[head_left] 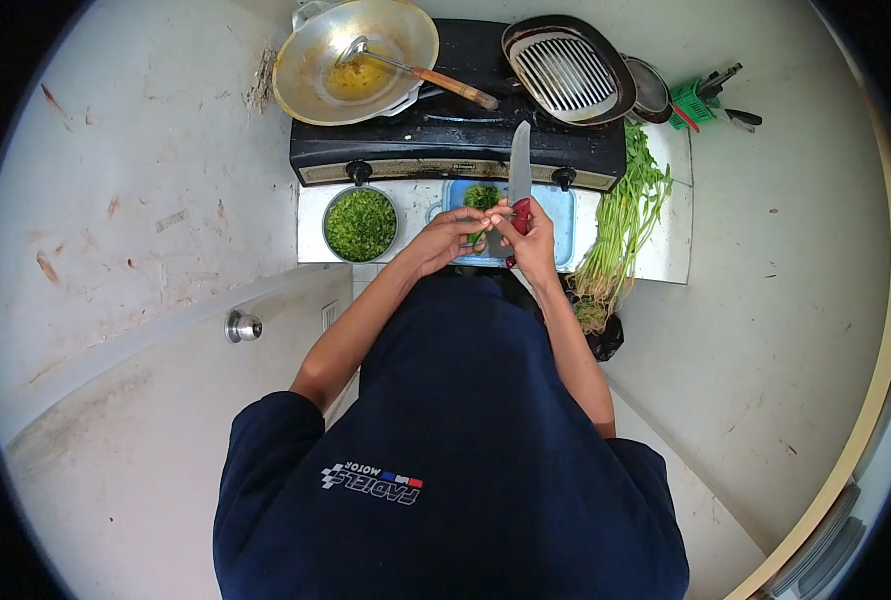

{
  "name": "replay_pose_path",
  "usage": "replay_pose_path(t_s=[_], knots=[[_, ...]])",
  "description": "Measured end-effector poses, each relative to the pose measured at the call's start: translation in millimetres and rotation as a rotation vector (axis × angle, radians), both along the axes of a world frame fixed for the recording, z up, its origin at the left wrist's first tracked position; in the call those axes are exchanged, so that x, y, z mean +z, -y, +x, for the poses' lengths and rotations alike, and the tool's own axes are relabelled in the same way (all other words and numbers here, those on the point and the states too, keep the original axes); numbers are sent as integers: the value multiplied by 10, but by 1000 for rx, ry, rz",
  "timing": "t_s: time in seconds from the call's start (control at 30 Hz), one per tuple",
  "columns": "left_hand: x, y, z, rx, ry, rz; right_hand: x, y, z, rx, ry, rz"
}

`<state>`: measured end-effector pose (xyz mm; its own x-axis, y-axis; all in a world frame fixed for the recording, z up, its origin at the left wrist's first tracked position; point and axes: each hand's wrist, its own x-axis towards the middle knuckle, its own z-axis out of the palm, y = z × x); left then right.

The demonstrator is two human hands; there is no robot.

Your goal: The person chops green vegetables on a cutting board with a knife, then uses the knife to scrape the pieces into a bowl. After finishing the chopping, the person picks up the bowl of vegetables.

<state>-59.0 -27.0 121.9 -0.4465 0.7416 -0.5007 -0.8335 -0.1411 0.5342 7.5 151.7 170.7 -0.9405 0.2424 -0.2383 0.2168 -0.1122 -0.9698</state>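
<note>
My right hand (pixel 534 243) is closed round the red handle of a kitchen knife (pixel 520 165), its blade pointing up and away from me. My left hand (pixel 449 242) is closed, with a bit of green stalk (pixel 479 239) showing at its fingers. The fingertips of both hands meet over a blue cutting board (pixel 565 225). On the board, just beyond my fingers, sits a small heap of chopped greens (pixel 482 195). A round bowl (pixel 397 233) filled with finely chopped greens (pixel 360 223) stands to the left.
Behind the board is a black gas stove (pixel 456 140). It carries a large wok (pixel 296 85) with a wooden-handled ladle (pixel 456 87) in it, and a grill pan (pixel 569 75). Long leafy stalks with roots (pixel 616 225) hang over the counter's right edge. A green basket (pixel 691 102) holds utensils.
</note>
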Motion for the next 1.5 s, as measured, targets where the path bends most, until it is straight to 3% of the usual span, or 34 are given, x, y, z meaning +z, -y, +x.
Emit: replay_pose_path(t_s=[0.17, 0.27, 0.3, 0.4, 0.5, 0.6, 0.7, 1.0, 1.3, 1.5], knots=[[128, 55, -66, -107, -100, -76, 10, -20, 15, 36, 27, -1], [254, 50, -84, -180, -421, -234, -26, 18, 79, 29, 31, 37], [-168, 46, -71, -148, -542, -203, -44, 24, 90, 26, 27, 54], [-54, 57, -4, -130, -971, -575, -276, -103, 169, 68, 107, 233], [-442, 96, 33, -125, -1243, -797, -572, -257, 264, 164, 130, 355], [-743, 138, 72, -169, -1409, -819, -582, -354, 334, 365, 186, 518], [-905, 94, 110, -139, -1583, -801, -722, -410, 393, 442, 45, 622], [-951, 20, 239, -116, -1700, -861, -1159, -399, 533, 478, 30, 638], [-984, -156, 412, 30, -1422, -1051, -1193, -269, 585, 493, 83, 841], [-1021, -189, 488, 122, -1460, -1074, -1248, -169, 629, 514, 108, 989]])
